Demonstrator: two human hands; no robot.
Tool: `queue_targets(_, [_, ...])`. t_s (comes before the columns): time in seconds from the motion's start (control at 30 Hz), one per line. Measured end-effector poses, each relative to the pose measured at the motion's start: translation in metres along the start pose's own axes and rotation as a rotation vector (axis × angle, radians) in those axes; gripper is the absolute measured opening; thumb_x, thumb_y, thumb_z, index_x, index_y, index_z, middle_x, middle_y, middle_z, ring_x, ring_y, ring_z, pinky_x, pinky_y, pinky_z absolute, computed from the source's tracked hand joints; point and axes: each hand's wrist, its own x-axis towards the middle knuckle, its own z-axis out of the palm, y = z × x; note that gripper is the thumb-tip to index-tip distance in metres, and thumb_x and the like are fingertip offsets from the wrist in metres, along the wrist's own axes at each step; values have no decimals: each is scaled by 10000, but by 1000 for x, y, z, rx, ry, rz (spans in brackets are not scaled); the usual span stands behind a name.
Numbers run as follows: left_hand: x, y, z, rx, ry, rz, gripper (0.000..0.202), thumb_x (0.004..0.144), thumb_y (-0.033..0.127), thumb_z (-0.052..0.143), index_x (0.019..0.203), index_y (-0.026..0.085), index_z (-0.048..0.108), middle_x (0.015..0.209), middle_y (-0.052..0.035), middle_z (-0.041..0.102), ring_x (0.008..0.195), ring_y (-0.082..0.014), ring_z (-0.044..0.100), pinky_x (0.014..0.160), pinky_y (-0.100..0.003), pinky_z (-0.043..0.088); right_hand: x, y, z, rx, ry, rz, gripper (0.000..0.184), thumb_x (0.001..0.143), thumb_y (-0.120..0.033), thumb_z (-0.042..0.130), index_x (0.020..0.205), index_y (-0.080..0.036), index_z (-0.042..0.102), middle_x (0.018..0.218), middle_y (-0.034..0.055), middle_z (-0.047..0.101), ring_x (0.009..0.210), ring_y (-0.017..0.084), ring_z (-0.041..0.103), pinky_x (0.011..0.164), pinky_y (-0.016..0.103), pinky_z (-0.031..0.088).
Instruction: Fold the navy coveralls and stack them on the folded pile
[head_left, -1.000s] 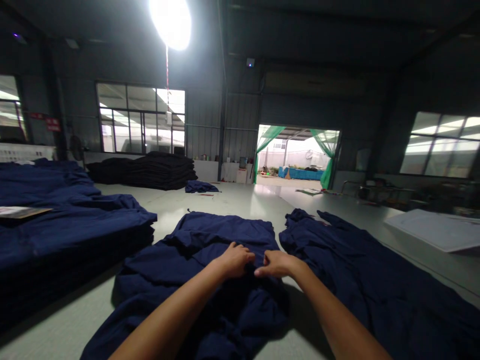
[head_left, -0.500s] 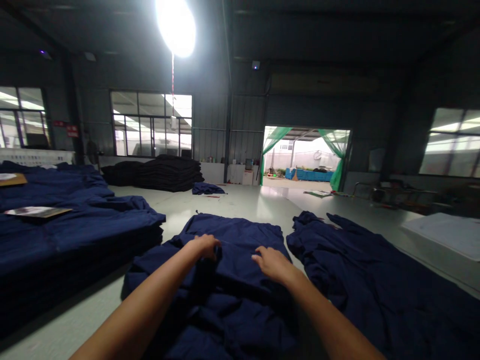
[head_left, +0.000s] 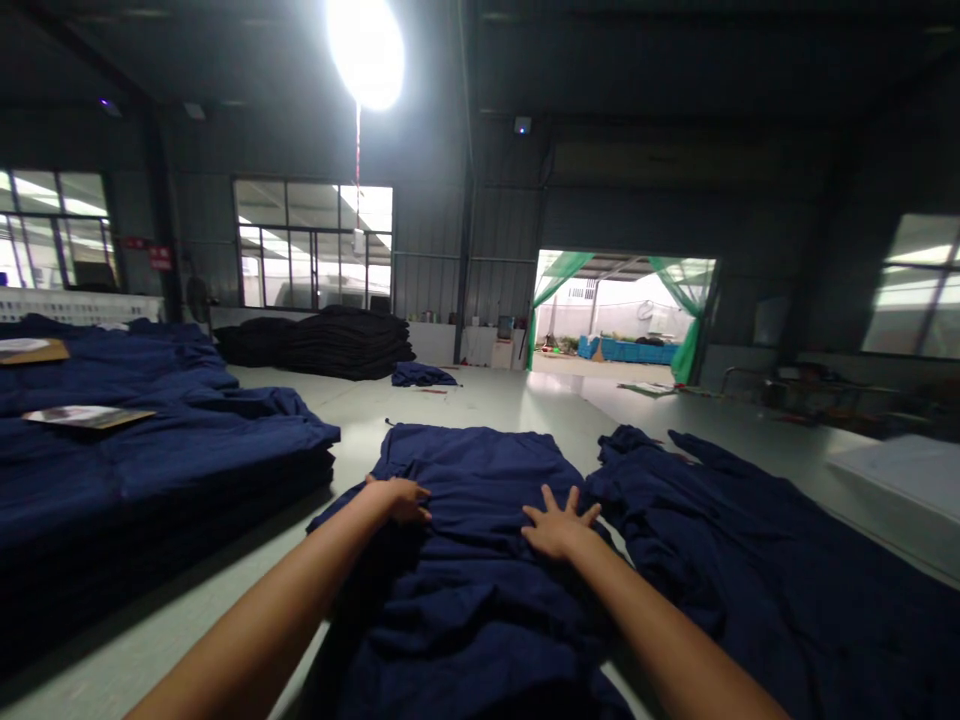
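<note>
Navy cloth [head_left: 480, 500]: lies spread on the pale table [head_left: 465, 395] straight ahead of you, its long axis running from your body away toward the open doorway [head_left: 619, 310]; far edge square to you, near end bunched in folds by your forearms. No label or print can be made out on it.

Your left hand [head_left: 397, 497]: fingers curled, resting on the cloth's left edge; whether it pinches the fabric cannot be told.

Your right hand [head_left: 559, 525]: released, fingers splayed, palm flat on the cloth near its right edge.

Second navy cloth [head_left: 750, 560]: rumpled, just beside the first on your right.

Stack of navy cloth [head_left: 150, 470]: to your left, well apart, with two cards [head_left: 86, 415] lying on top; their print is too small to read.

Dark stack [head_left: 330, 345]: far end of the table.

Red wall sign [head_left: 160, 258]: writing illegible.
</note>
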Motion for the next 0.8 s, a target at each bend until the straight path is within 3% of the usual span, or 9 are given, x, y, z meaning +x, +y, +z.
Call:
queue_targets(0.07, [-5,-3,-5,41,17,39,567,733,596,500,1262,399,440,1435,-32,306,1296,-446,120,880,-747,-4,-8,-7,1,62,41,-26,664,757,-699,248,1363,-435,174,1496,-24,-37,1272,489,-85,868,750,-44])
queue_targets(0.13, [-11,-13,2,42,5,26,632,739,635,450,1318,403,345,1470,-25,204,1319,-419,28,883,-732,-83,-15,-12,14,96,4,-57,709,716,-761,229,1354,-474,115,1495,-38,-38,1266,501,-78,853,762,-43])
queue_targets(0.27, [-18,-36,32,-14,-27,-90,675,782,668,293,1380,370,195,1485,-28,111,1322,-418,18,855,-776,11,-8,-8,43,77,18,-150,697,714,-767,242,1344,-493,125,1493,-72,-5,1276,468,-118,879,747,-53])
queue_targets(0.37, [-16,-38,37,-36,18,-151,618,811,612,300,1377,382,204,1489,3,84,1331,-389,-31,866,-771,14,6,1,41,94,50,-219,667,742,-729,281,1348,-476,161,1492,-80,19,1287,443,-121,905,728,-44])
queue_targets(0.47, [-22,-26,20,-104,113,-82,539,794,501,446,1294,301,432,1463,-65,233,1328,-376,99,945,-689,117,7,15,18,164,-52,-287,687,746,-631,431,1361,-405,226,1493,-29,65,1308,426,-42,949,696,46])
queue_targets(0.53, [-38,-12,5,-263,192,90,432,810,454,438,1140,215,580,1321,-104,460,1228,-305,362,973,-515,288,-5,25,0,250,-61,-414,648,764,-561,460,1341,-289,350,1459,51,228,1319,349,148,1025,561,158])
queue_targets(0.6, [-61,6,-2,-437,162,283,438,818,493,403,1003,167,631,1022,-73,634,972,-212,559,867,-341,415,-23,34,-15,330,-36,-535,567,781,-540,442,1225,-195,513,1305,103,468,1204,254,405,1013,394,288])
queue_targets(0.7, [-94,32,3,-381,74,445,429,697,537,560,958,206,637,952,-39,633,890,-201,567,785,-294,432,-54,40,-26,328,-106,-512,470,701,-547,541,974,-182,656,995,80,646,922,208,583,830,307,432])
queue_targets(0.8, [-111,50,15,-191,67,439,447,574,394,696,979,222,618,970,-51,624,892,-240,555,769,-323,420,-73,37,-26,239,-170,-356,366,504,-436,720,762,-182,670,744,33,648,711,188,600,647,274,454])
